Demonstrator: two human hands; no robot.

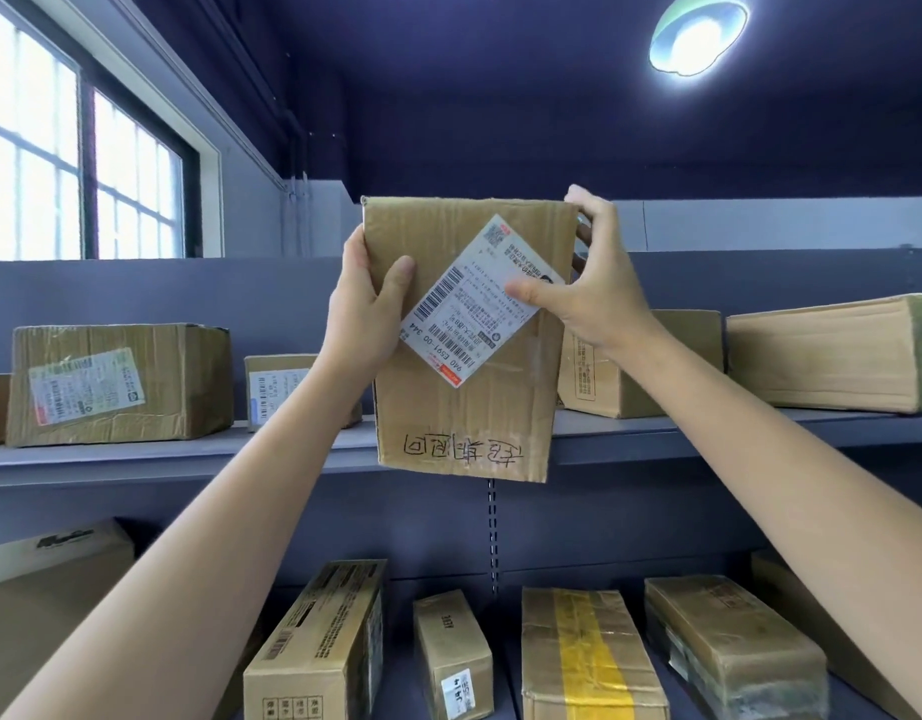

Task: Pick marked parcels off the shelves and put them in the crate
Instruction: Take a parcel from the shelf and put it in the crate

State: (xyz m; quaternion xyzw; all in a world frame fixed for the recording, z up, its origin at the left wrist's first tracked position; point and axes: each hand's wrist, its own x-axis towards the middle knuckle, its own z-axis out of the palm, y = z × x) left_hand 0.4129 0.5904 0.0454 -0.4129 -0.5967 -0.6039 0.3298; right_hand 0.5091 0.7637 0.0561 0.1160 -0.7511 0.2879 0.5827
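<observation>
One parcel [464, 356] is off the upper shelf [162, 454], held up in front of it by both hands. Left hand [365, 309] fingers wrap its left edge, thumb on the front; right hand [588, 283] fingers curl over the top right corner, thumb on the shipping label [474, 304]. Handwritten marking sits near its bottom edge. Crate not in view, so the drop-off appears still to do. Several boxes remain on both shelves; whether they are marked cannot be told.
</observation>
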